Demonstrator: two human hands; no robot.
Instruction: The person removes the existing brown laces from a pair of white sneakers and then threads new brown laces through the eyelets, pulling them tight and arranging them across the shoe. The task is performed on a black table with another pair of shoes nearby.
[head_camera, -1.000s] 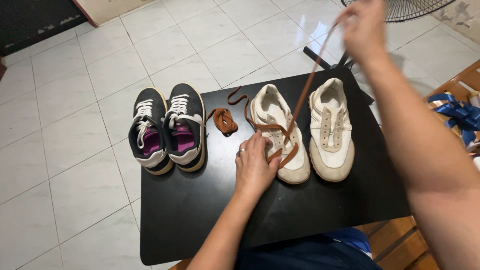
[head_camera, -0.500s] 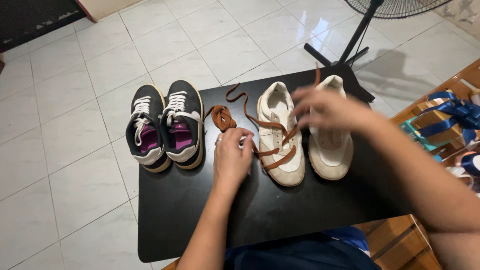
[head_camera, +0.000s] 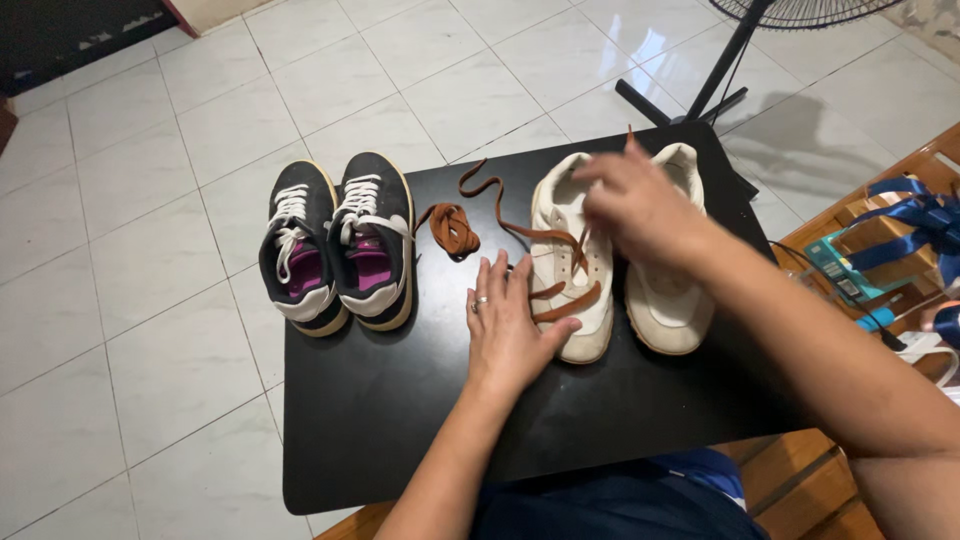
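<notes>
On the black bench stand four shoes: two dark ones at the left edge, two cream ones toward the far right corner, plus two brown laces. The left hand lies flat, fingers released, against the left cream shoe, where the lace is half threaded; the right hand pinches its end, I judge. A hard tug could likely drag the shoe or unthread the eyelets; the spare lace lies bundled mid-bench.

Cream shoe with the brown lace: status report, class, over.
Left hand flat against cream shoe, open. Right hand pinching brown lace above the eyelets. Spare lace bundle beside it, nothing blocking.
</notes>
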